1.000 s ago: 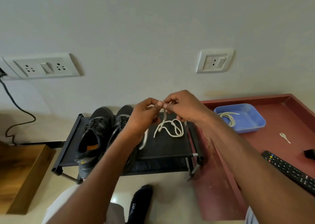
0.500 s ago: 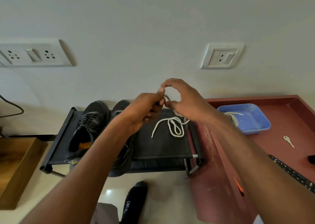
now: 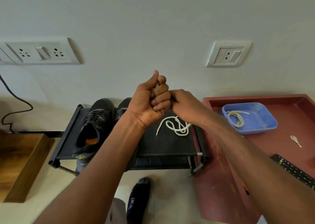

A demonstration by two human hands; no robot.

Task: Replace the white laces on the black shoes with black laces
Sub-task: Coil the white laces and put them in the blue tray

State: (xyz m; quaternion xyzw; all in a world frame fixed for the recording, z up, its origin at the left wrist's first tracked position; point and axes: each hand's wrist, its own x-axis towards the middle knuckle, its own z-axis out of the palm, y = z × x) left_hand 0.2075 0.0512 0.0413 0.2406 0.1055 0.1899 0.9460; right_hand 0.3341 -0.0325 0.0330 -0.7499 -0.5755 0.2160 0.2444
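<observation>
Two black shoes (image 3: 95, 121) with black laces stand on a black fabric rack (image 3: 167, 145); my left arm covers most of the right shoe. A white lace (image 3: 177, 126) hangs from my hands and loops onto the rack. My left hand (image 3: 150, 101) is raised in a fist curled round the lace's upper part. My right hand (image 3: 185, 104) touches it from the right, fingers closed on the same lace. A second white lace (image 3: 236, 119) lies coiled in a blue tray (image 3: 265, 119).
The blue tray sits on a maroon table (image 3: 221, 172) at right, with a key (image 3: 295, 140) and a black remote (image 3: 293, 170). A wooden box (image 3: 22, 162) stands at left. Wall sockets (image 3: 40, 53) and a cable (image 3: 15, 108) are behind. My socked foot (image 3: 138, 198) is below.
My left hand turned and rose into a closed fist around the lace. My right hand dropped from its arched pinch and closed in beside it. The hanging loops have shortened a little.
</observation>
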